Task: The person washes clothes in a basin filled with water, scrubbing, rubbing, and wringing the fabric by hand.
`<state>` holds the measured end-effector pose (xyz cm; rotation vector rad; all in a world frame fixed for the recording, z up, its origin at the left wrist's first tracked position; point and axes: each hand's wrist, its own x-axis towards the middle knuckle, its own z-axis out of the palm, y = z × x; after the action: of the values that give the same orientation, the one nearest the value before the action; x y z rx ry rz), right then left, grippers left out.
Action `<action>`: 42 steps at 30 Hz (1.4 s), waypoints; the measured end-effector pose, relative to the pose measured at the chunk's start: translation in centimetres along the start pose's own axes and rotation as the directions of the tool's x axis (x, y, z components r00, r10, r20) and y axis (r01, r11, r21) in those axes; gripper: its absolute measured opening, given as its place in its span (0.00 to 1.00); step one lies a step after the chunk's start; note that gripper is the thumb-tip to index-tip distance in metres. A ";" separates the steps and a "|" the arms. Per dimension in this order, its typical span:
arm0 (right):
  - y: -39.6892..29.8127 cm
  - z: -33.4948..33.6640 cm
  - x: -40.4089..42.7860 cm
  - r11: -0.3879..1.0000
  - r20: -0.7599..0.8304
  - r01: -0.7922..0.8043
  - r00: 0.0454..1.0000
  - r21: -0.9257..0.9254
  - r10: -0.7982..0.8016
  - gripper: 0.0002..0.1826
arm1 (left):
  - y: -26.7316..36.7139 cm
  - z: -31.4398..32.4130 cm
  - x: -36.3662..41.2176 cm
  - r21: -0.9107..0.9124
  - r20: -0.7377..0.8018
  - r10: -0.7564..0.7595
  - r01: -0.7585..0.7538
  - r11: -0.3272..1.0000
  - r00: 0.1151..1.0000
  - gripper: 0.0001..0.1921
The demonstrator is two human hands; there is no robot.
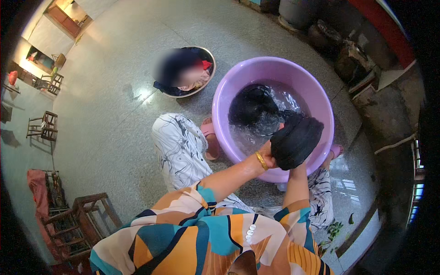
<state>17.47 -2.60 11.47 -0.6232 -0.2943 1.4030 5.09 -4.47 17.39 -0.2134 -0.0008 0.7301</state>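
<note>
A wet black cloth garment (297, 142) is bunched up above the near right part of a large lilac plastic tub (223, 129). My left hand (269, 154), with a gold bangle at the wrist, grips the garment's left side, and a fingertip shows beyond its upper edge. From below, my right hand (300, 167) reaches up to the garment's near side; the cloth covers its fingers, and only the wrist area shows. More dark cloth (252, 103) lies in the cloudy water inside the tub.
Left of the tub, a metal-rimmed basin (210, 80) holds red, pink and dark clothes, partly blurred. My slippered feet flank the tub. Wooden chairs (50, 125) and a wooden stool (92, 206) stand leftward. Jars (297, 13) line the right wall, and a leafy sprig (333, 230) lies lower right.
</note>
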 end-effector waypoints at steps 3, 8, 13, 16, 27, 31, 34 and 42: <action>-2.0 -0.1 2.3 0.998 0.047 0.002 0.999 0.059 -0.005 0.20 | 1.1 -1.5 -1.1 0.028 -0.092 -0.201 0.205 0.978 0.975 0.30; -3.5 -3.9 5.6 0.944 -0.004 -0.283 0.958 -0.168 0.287 0.20 | 2.7 -2.3 -0.5 0.847 -0.451 -0.026 0.436 0.303 0.892 0.31; -0.9 -4.3 8.5 0.495 -0.112 -0.119 0.993 -0.861 0.045 0.24 | 2.8 0.4 0.2 0.526 -0.463 0.274 0.510 -0.680 0.843 0.38; 0.9 -1.8 6.5 -0.147 0.032 0.003 0.980 -0.989 -0.199 0.32 | 2.0 -0.5 0.8 0.352 -0.455 0.266 0.446 -0.823 0.850 0.40; -0.8 -0.8 4.7 0.334 -0.342 -0.391 0.918 -0.857 0.199 0.25 | 2.2 -8.4 -0.1 0.932 -0.360 0.244 0.340 0.121 0.900 0.56; -5.6 0.2 1.7 0.788 -0.102 -0.430 0.896 -0.440 0.432 0.22 | 3.6 -5.3 -1.1 0.177 -0.229 -0.234 0.277 0.945 0.945 0.35; -3.3 -8.3 2.5 0.950 -0.095 -0.307 0.946 0.052 0.311 0.23 | 2.0 -3.6 -0.5 -0.049 -0.020 -0.110 0.109 0.993 0.994 0.27; 5.3 -3.9 0.4 0.889 -0.302 -0.324 0.855 0.324 0.422 0.26 | -0.3 -2.8 -1.2 -0.264 0.137 0.045 -0.007 0.964 0.990 0.28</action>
<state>15.28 -2.93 5.25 -0.7312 0.3305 1.6291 4.56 -6.05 14.75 -0.4158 -0.2327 0.7692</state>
